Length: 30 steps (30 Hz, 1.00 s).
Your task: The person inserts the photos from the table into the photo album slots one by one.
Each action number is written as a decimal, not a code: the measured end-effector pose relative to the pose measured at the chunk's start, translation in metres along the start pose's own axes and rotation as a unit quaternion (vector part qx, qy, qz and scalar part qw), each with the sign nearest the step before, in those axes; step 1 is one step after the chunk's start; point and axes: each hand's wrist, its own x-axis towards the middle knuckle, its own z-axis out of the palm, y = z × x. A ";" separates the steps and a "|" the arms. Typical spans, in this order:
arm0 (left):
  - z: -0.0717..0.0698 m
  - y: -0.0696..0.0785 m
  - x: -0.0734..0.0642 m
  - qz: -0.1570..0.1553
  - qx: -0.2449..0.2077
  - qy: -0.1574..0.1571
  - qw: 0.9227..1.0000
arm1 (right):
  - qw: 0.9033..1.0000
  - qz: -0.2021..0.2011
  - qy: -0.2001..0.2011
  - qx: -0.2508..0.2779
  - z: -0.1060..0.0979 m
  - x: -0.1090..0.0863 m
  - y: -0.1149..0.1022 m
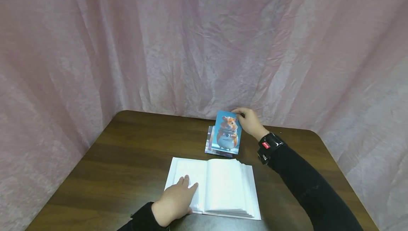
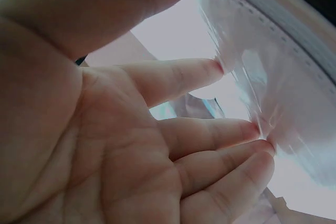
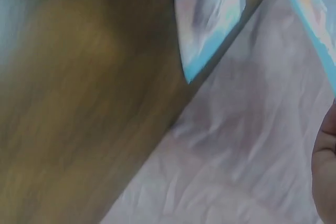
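A white album with clear plastic sleeves (image 1: 225, 185) lies spread at the front of the table. Spread fingers of my left hand (image 1: 175, 199) rest on its left page; in the left wrist view the fingertips touch the shiny plastic film (image 2: 294, 108). At the back, my right hand (image 1: 250, 122) pinches the upper right corner of a blue picture card (image 1: 227, 140) showing a hamster with a round blue jar. Other picture cards (image 1: 208, 142) peek out beneath it. From the right wrist, the held card (image 3: 310, 19) appears raised apart from a card on the table (image 3: 210, 19).
The brown wooden table (image 1: 127, 153) has rounded back corners. A pink curtain (image 1: 191, 46) hangs close behind its back edge. The small pile of cards sits just beyond the album's far edge.
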 end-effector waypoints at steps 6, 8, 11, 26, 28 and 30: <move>-0.002 -0.001 0.002 -0.004 0.003 -0.003 1.000 | 0.997 0.040 0.013 0.060 0.025 -0.003 -0.018; -0.002 -0.001 0.002 -0.003 0.004 -0.002 1.000 | 0.993 0.069 0.015 0.093 0.033 -0.004 -0.024; -0.001 -0.002 0.002 0.000 0.008 0.004 1.000 | 0.982 0.117 0.016 0.147 0.042 -0.005 -0.032; -0.001 0.000 0.000 0.005 0.029 0.011 1.000 | 0.951 0.200 0.034 0.232 0.073 -0.008 -0.034; -0.002 0.001 -0.001 0.006 0.035 0.015 0.999 | 0.949 0.203 0.044 0.239 0.077 -0.007 -0.033; -0.002 0.001 -0.002 0.007 0.041 0.017 0.999 | 0.946 0.206 0.055 0.244 0.081 -0.006 -0.033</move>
